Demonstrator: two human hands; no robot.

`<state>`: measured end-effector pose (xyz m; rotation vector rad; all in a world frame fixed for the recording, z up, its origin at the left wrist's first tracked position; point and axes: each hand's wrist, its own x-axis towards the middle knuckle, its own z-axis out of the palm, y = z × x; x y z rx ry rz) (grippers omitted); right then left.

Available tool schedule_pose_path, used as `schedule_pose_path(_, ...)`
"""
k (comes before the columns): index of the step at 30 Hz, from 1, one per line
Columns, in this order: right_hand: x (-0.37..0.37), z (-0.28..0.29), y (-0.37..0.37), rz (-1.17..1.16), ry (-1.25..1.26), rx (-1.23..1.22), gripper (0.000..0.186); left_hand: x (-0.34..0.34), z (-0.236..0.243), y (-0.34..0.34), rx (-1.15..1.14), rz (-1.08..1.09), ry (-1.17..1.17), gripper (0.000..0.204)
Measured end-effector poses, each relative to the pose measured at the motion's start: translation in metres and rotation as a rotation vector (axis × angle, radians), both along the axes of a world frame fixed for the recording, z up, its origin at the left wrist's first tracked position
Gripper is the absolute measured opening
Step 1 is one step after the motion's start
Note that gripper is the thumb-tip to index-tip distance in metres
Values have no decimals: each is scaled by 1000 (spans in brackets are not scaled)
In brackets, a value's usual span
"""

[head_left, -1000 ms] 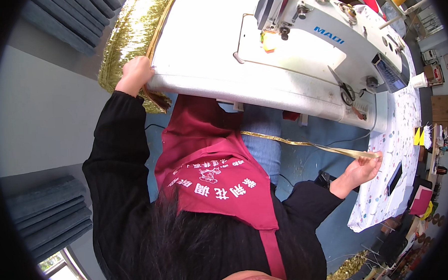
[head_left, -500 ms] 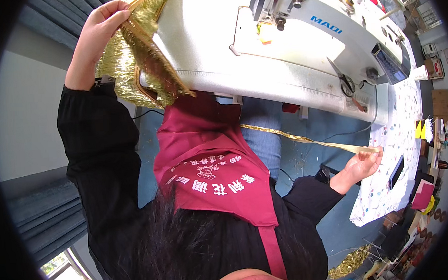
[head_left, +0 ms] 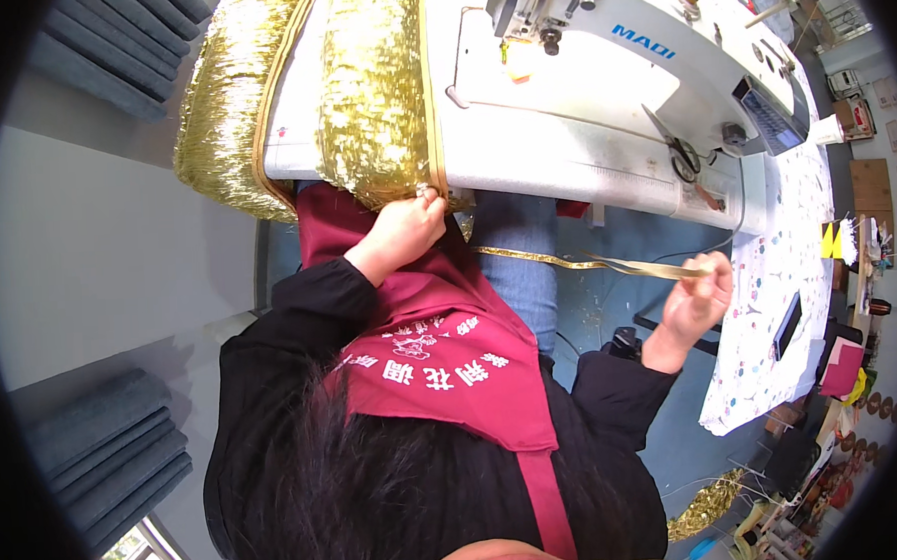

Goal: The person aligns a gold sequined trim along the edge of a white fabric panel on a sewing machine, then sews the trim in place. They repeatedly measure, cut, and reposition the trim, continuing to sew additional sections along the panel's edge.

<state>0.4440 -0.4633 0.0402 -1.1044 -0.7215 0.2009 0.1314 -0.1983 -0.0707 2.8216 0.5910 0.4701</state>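
Gold tinsel fabric [head_left: 372, 93] with a brown-gold edging lies over the left end of the sewing machine table and hangs past its front edge. My left hand [head_left: 403, 232] pinches the lower corner of its edging, close to the table's front edge. Out to the right, my right hand [head_left: 698, 299] grips the end of a narrow gold ribbon [head_left: 568, 263] between thumb and fingers. The ribbon stretches leftward across my lap toward the fabric; where it meets the fabric cannot be made out.
An industrial sewing machine [head_left: 649, 46] stands on the white table [head_left: 564, 165]. Black-handled scissors [head_left: 679, 155] lie near its front edge. A dark phone [head_left: 788, 327] rests on the patterned cloth [head_left: 748, 367] at right. More gold tinsel [head_left: 707, 504] sits at lower right.
My left hand has come down and right from the upper left to the fabric's near corner. The fabric now lies spread over the table. My right hand has shifted slightly left with the ribbon.
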Motion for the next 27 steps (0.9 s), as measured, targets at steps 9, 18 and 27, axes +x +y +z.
schedule_pose_path(9, -81, -8, 106, 442, -64, -196, 6, 13, -101, -2, -229, -20, 188, 45)
schedule_pose_path(18, -109, -53, 242, 630, -525, -385, 13, -13, -45, -18, -513, -274, 554, 46)
schedule_pose_path(27, -107, -70, 239, 574, -927, -496, 14, -29, 121, 94, -644, -225, -38, 28)
